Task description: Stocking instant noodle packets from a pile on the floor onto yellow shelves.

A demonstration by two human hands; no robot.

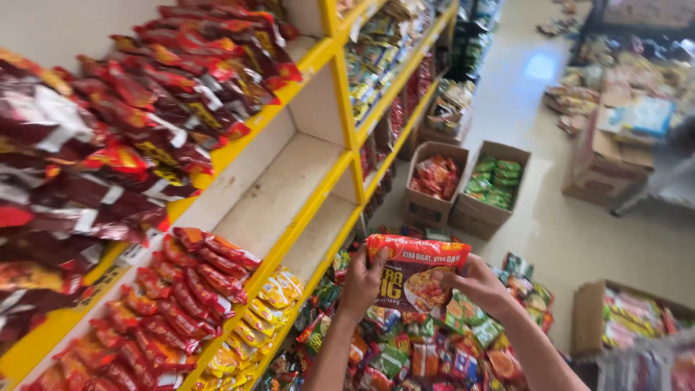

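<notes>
Beside yellow shelf [318, 192] | both hands grip red packet [413, 271] | packet heap [405, 347] below

Bright, even light fills the aisle, with a pale glare patch on the floor [539, 66] far back. Motion blur smears the packets [94, 145] on the near left shelves, and the right edge goes soft too. Shadows stay faint. The wide lens bends the shelf [318, 195] lines.

Shelf rack [340, 181] runs along the left, packets stacked on its tiers. Both hands hold a noodle packet [413, 271] above a heap of packets [420, 347] on the floor. Behind, two open cartons [463, 181] stand beside the rack; far right, apparently more boxes [608, 156].
</notes>
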